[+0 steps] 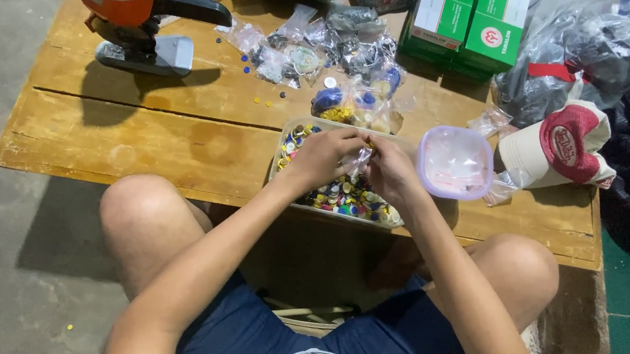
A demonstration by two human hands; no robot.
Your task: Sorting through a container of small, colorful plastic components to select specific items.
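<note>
Small clear bag [361, 158], crumpled btw. hands

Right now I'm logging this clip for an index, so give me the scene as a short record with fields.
Surface: low wooden table
Left hand: over the tray of coloured buttons, pinching a small clear bag
Right hand: grips the same bag
Beside tray: clear tub with purple rim
Far left: orange press machine
Far right: green boxes, cap

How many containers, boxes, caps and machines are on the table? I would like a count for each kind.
Green boxes: 2
Tray of small discs: 1
Lidded plastic tub: 1
Red and cream cap: 1
Orange press machine: 1
Total: 6
</note>
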